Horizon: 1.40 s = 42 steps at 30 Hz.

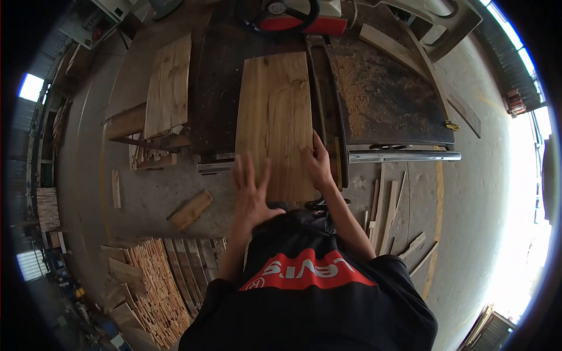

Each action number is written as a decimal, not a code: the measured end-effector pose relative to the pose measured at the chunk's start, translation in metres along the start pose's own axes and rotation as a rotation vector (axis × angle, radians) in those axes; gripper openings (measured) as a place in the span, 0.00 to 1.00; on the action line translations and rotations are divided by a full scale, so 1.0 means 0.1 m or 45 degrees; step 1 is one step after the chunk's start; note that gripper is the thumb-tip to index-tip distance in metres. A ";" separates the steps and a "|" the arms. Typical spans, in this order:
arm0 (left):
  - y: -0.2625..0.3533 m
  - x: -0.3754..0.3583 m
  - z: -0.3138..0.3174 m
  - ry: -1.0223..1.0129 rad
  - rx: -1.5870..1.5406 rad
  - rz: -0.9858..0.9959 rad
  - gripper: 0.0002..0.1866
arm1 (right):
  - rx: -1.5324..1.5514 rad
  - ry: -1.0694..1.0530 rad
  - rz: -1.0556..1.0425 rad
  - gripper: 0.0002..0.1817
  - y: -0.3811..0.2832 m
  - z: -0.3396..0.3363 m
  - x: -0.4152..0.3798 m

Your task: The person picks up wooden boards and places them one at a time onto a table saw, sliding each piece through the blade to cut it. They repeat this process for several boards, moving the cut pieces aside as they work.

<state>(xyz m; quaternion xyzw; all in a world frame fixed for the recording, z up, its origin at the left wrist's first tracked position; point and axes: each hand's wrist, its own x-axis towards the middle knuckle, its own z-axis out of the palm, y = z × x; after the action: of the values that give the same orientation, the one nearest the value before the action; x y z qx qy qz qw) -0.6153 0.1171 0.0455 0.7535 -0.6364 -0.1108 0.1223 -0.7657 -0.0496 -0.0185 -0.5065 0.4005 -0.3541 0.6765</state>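
Note:
A wide wooden board (275,105) with dark grain streaks lies lengthwise on the dark machine table (216,88), its near end jutting out toward my body. My left hand (253,196) is open, fingers spread over the board's near left corner. On the opposite side, my right hand (319,165) holds the board's right edge, thumb toward its top face. Beside that edge runs a long metal guide (326,88).
At the back stands a black handwheel (277,8) above a red part. Sawdust (363,93) covers the right tabletop. Another board (168,88) rests on the left side table. Stacked wood strips (155,281), a loose offcut (192,210) and long strips (383,216) occupy the floor.

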 end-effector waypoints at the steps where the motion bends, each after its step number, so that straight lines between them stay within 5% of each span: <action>1: -0.17 0.01 0.13 0.069 -0.004 -0.053 0.76 | -0.055 0.100 0.007 0.35 0.18 -0.01 0.02; 5: -0.59 0.15 0.56 0.264 -0.181 -0.136 0.75 | -0.412 0.117 -0.054 0.37 0.04 0.13 0.00; 9: -0.52 0.39 0.50 0.368 0.060 -0.031 0.70 | -1.156 0.324 -0.769 0.36 -0.04 0.24 -0.01; 12: -0.50 0.58 0.64 0.379 0.027 -0.034 0.68 | -1.091 0.086 -0.808 0.35 -0.06 0.27 0.04; 15: -0.47 0.77 0.76 0.472 -0.047 0.042 0.66 | -1.171 0.084 -0.552 0.35 0.09 0.32 0.24; 22: -0.78 1.37 0.83 0.465 -0.141 0.060 0.73 | -1.297 0.173 -0.634 0.37 0.25 0.38 0.91; 25: -0.91 1.70 0.83 0.468 -0.182 0.064 0.73 | -1.526 0.249 -0.636 0.34 0.13 0.42 1.24; 31: -1.06 2.40 0.67 0.454 -0.280 0.056 0.73 | -1.104 0.371 -0.830 0.13 0.04 0.38 1.88; 36: -1.07 2.77 0.45 0.382 -0.273 0.017 0.71 | -1.118 0.483 -0.886 0.05 -0.20 0.44 2.25; 39: -1.07 2.95 0.29 0.399 -0.272 -0.009 0.70 | -1.113 0.454 -0.882 0.05 -0.29 0.46 2.44; 42: -1.49 3.16 0.11 0.577 -0.623 0.100 0.50 | -1.129 0.413 -0.876 0.05 -0.36 0.48 2.53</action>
<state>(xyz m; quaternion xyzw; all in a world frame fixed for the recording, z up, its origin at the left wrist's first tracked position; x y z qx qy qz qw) -0.4275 -0.1713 -0.0165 0.6822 -0.5761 -0.0850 0.4422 -0.6168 -0.2632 -0.0226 -0.7815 0.4216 -0.4248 0.1760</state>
